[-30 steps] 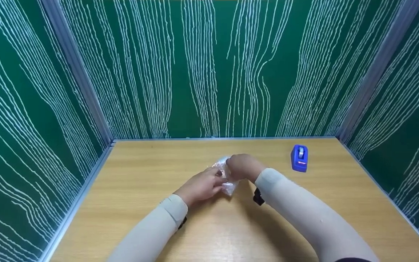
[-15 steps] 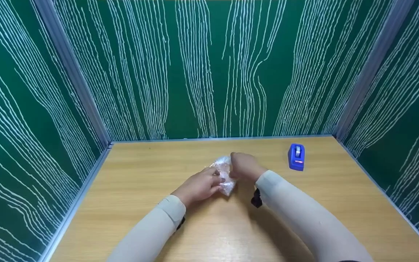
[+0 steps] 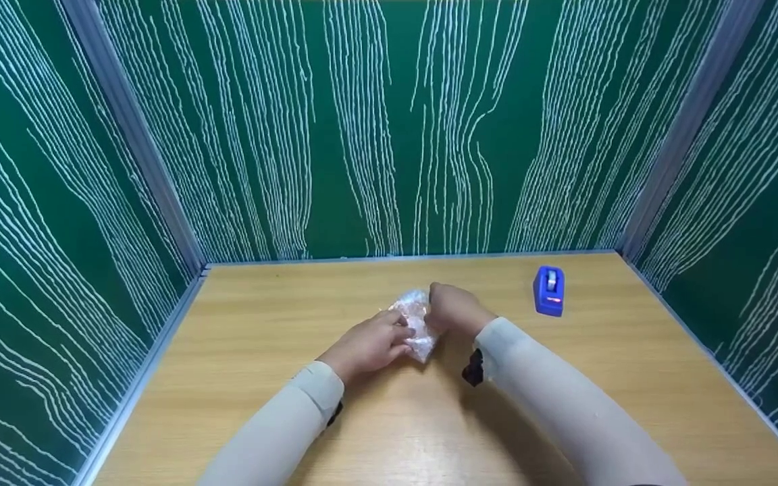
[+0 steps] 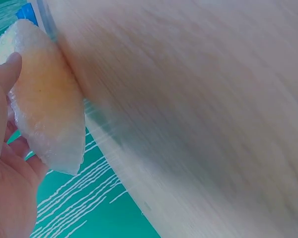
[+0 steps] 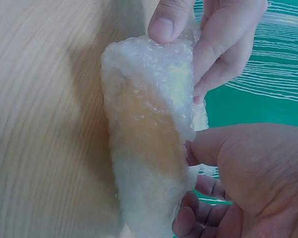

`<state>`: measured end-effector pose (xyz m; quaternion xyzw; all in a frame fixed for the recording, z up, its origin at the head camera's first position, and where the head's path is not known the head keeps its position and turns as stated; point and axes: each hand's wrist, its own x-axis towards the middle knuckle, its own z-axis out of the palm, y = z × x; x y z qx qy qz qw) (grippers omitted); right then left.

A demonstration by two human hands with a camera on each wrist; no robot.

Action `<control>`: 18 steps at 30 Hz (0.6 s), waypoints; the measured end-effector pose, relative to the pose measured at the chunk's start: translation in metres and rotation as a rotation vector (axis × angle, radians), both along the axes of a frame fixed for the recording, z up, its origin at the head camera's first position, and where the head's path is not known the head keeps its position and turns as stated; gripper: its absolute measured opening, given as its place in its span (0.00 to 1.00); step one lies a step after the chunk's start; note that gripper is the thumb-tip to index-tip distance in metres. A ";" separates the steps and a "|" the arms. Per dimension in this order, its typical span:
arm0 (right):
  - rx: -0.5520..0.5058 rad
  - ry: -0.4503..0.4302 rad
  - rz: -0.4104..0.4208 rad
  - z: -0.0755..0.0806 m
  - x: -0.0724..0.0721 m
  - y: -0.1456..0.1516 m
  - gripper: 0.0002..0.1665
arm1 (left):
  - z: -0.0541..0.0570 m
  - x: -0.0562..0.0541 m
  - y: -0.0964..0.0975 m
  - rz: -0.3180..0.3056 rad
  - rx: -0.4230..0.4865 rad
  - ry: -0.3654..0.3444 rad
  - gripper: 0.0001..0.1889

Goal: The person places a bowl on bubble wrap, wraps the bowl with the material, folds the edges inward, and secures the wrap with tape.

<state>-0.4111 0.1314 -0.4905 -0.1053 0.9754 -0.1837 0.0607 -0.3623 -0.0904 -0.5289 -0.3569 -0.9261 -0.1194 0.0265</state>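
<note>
A bundle of bubble wrap [image 3: 414, 320] rests on the table between both hands; something orange-tan shows blurrily through the clear layers, its kind hidden. My left hand [image 3: 370, 344] grips the bundle from the left. In the left wrist view that hand's thumb lies on the bubble wrap [image 4: 49, 99], its other fingers behind. My right hand [image 3: 455, 309] holds the right side, fingers mostly hidden from the head view. Seen from the right wrist, the right hand's thumb [image 5: 206, 146] presses the edge of the bubble wrap [image 5: 144, 134], with curled fingers below it.
A blue tape dispenser [image 3: 549, 291] with a roll of tape stands at the table's back right. The wooden table [image 3: 281, 304] is bounded by green walls [image 3: 362, 135] with wavy white lines and grey metal corner posts.
The right hand has shifted slightly off the bundle's top, so more of the bubble wrap shows between the hands. The left hand keeps its grip. The head view has turned slightly.
</note>
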 end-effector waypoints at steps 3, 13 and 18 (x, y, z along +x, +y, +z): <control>-0.049 -0.039 -0.040 -0.002 0.002 -0.001 0.27 | -0.001 0.000 -0.001 0.001 0.007 -0.005 0.18; -0.086 -0.041 -0.046 0.003 0.004 -0.002 0.19 | -0.001 0.000 -0.007 0.030 0.043 -0.031 0.20; -0.144 -0.096 -0.086 0.010 0.003 0.002 0.20 | 0.004 0.002 -0.010 0.109 0.113 -0.104 0.24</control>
